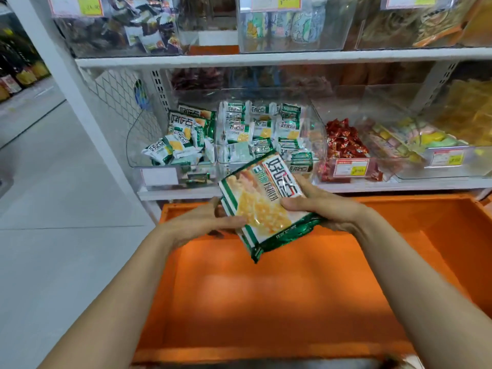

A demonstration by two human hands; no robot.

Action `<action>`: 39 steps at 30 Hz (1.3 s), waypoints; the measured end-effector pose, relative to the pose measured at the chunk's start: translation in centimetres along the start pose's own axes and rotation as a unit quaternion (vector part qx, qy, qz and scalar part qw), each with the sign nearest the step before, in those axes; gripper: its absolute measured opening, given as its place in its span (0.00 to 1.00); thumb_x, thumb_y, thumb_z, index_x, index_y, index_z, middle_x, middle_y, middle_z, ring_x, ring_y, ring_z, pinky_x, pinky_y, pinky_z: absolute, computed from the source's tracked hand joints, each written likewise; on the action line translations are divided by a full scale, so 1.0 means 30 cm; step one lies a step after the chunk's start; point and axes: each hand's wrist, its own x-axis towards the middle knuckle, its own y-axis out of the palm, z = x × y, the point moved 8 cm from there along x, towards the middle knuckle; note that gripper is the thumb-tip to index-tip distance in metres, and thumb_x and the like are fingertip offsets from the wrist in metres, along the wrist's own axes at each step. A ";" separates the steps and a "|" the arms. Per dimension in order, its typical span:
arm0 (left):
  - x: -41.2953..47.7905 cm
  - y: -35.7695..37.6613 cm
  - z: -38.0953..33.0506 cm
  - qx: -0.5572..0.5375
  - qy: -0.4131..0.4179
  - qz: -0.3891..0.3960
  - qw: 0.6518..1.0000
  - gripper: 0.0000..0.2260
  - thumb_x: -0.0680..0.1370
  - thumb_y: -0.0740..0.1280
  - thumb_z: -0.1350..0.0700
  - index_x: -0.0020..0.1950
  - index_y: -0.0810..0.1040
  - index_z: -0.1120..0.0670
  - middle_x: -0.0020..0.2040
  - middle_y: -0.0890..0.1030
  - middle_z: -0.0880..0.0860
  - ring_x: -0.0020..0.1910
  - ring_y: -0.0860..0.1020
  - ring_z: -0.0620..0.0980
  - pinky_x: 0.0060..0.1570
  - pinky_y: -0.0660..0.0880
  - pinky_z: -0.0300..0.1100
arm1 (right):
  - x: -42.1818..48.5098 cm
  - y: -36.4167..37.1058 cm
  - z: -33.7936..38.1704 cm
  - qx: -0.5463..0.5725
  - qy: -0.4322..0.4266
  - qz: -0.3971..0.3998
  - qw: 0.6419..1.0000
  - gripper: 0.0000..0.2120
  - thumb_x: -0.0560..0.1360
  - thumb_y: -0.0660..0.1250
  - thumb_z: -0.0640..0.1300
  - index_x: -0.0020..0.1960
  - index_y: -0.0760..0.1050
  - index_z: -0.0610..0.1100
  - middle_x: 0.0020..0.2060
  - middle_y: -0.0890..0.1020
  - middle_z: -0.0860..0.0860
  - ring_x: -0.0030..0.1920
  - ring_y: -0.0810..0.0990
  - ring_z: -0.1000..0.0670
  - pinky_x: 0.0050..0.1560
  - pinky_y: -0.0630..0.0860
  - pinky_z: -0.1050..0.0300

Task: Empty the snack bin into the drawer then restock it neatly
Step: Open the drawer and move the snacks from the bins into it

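Note:
A large green-and-white snack bag (262,202) with yellow crackers printed on it hangs above the open orange drawer (266,302). My left hand (210,222) grips its left edge, and my right hand (316,202) holds its right side with the thumb on top. A second bag seems to lie beneath it. Behind, on the lower shelf, a clear snack bin (266,139) holds several small packets of the same snack. A second clear bin (170,155) to its left holds more of them, with a large bag on top.
The white shelf (266,58) carries more clear bins: red candies (343,145), pastel sweets (415,139) and yellow snacks at the right. A white upright post (66,83) and wire mesh panel stand at the left. Grey floor (53,209) lies to the left.

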 end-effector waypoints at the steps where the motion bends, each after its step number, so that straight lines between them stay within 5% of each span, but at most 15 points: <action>1: 0.008 -0.010 0.061 0.064 -0.010 -0.009 0.998 0.43 0.60 0.70 0.29 0.65 0.73 0.55 0.50 0.83 0.47 0.50 0.81 0.46 0.59 0.76 0.49 | 0.006 0.025 -0.052 0.009 0.020 0.003 1.000 0.33 0.69 0.72 0.44 0.70 0.62 0.58 0.67 0.74 0.52 0.64 0.75 0.49 0.61 0.74 0.52; 3: 0.019 -0.079 0.185 0.155 -0.004 -0.123 0.980 0.36 0.62 0.62 0.25 0.50 0.81 0.55 0.45 0.82 0.51 0.47 0.79 0.52 0.49 0.74 0.46 | 0.050 0.061 -0.186 0.013 0.061 -0.012 0.998 0.26 0.73 0.70 0.41 0.67 0.65 0.55 0.62 0.77 0.51 0.60 0.78 0.49 0.60 0.76 0.50; 6: -0.023 -0.232 0.385 0.323 -0.017 -0.353 0.878 0.33 0.69 0.58 0.31 0.62 0.78 0.52 0.63 0.76 0.57 0.63 0.72 0.59 0.62 0.66 0.53 | 0.178 0.132 -0.410 0.020 0.130 -0.036 0.991 0.26 0.74 0.70 0.40 0.68 0.63 0.49 0.58 0.78 0.48 0.55 0.80 0.46 0.56 0.78 0.48; 8: -0.015 -0.268 0.528 0.374 -0.060 -0.347 0.858 0.31 0.76 0.62 0.38 0.74 0.65 0.52 0.74 0.64 0.61 0.73 0.61 0.61 0.70 0.59 0.56 | 0.277 0.193 -0.533 0.057 0.157 -0.064 0.984 0.28 0.74 0.71 0.41 0.69 0.61 0.49 0.57 0.78 0.46 0.53 0.80 0.43 0.51 0.79 0.46; 10: 0.013 -0.254 0.640 0.350 -0.087 -0.288 0.887 0.33 0.78 0.63 0.43 0.79 0.54 0.52 0.78 0.55 0.59 0.76 0.58 0.59 0.72 0.60 0.55 | 0.379 0.258 -0.639 0.096 0.172 -0.098 0.975 0.29 0.74 0.71 0.40 0.69 0.61 0.46 0.56 0.78 0.44 0.49 0.80 0.44 0.43 0.79 0.50; 15: 0.033 -0.225 0.690 0.277 -0.044 -0.326 0.903 0.35 0.79 0.63 0.50 0.79 0.47 0.52 0.79 0.50 0.52 0.72 0.66 0.56 0.67 0.69 0.51 | 0.566 0.408 -0.863 0.139 0.204 -0.137 0.959 0.25 0.76 0.69 0.41 0.65 0.58 0.44 0.56 0.76 0.43 0.47 0.78 0.45 0.38 0.78 0.52; 21: 0.043 -0.235 0.688 0.255 -0.026 -0.354 0.899 0.31 0.80 0.61 0.51 0.78 0.51 0.54 0.79 0.53 0.53 0.74 0.64 0.54 0.68 0.68 0.49 | 0.653 0.516 -0.972 0.077 0.207 -0.103 0.970 0.32 0.78 0.66 0.43 0.71 0.48 0.45 0.68 0.69 0.45 0.64 0.71 0.46 0.59 0.70 0.52; 25: 0.054 -0.236 0.698 0.279 -0.041 -0.345 0.895 0.32 0.80 0.59 0.46 0.79 0.47 0.52 0.79 0.49 0.52 0.75 0.61 0.54 0.67 0.68 0.49 | 0.673 0.513 -0.841 0.031 0.155 -0.107 0.982 0.46 0.77 0.67 0.40 0.76 0.33 0.48 0.66 0.65 0.51 0.68 0.69 0.45 0.62 0.69 0.54; 27: 0.052 -0.232 0.710 0.280 -0.058 -0.331 0.899 0.32 0.80 0.58 0.45 0.79 0.47 0.52 0.79 0.49 0.53 0.75 0.61 0.54 0.67 0.68 0.49 | 0.673 0.444 -0.749 -0.039 0.120 -0.164 0.978 0.38 0.77 0.68 0.42 0.78 0.48 0.46 0.68 0.67 0.47 0.70 0.67 0.43 0.64 0.69 0.52; 30: 0.025 -0.247 0.672 0.307 -0.055 -0.332 0.890 0.28 0.80 0.59 0.46 0.77 0.56 0.54 0.77 0.59 0.56 0.73 0.64 0.55 0.68 0.66 0.50 | 0.631 0.396 -0.532 -0.217 0.012 -0.142 0.966 0.18 0.77 0.68 0.46 0.64 0.74 0.42 0.58 0.79 0.47 0.60 0.77 0.47 0.60 0.73 0.54; 34: -0.069 -0.380 0.424 0.272 0.074 -0.458 0.843 0.11 0.80 0.61 0.52 0.58 0.78 0.52 0.54 0.80 0.51 0.55 0.75 0.51 0.51 0.72 0.44 | 0.493 0.406 -0.111 -0.253 -0.175 -0.117 0.944 0.08 0.78 0.65 0.46 0.54 0.80 0.45 0.44 0.83 0.52 0.45 0.80 0.56 0.46 0.76 0.66; 37: -0.143 -0.489 0.148 0.237 0.205 -0.511 0.800 0.05 0.78 0.62 0.55 0.48 0.78 0.52 0.44 0.79 0.47 0.46 0.74 0.47 0.44 0.70 0.42 | 0.414 0.384 0.197 -0.240 -0.285 -0.152 0.915 0.06 0.78 0.66 0.44 0.51 0.80 0.43 0.41 0.82 0.49 0.43 0.80 0.50 0.45 0.77 0.57; 39: -0.151 -0.548 0.003 0.238 0.257 -0.506 0.788 0.04 0.77 0.64 0.57 0.48 0.78 0.53 0.44 0.76 0.46 0.45 0.73 0.46 0.44 0.68 0.40 | 0.413 0.348 0.350 -0.248 -0.320 -0.197 0.893 0.06 0.77 0.67 0.43 0.53 0.79 0.45 0.44 0.81 0.53 0.46 0.79 0.54 0.48 0.76 0.60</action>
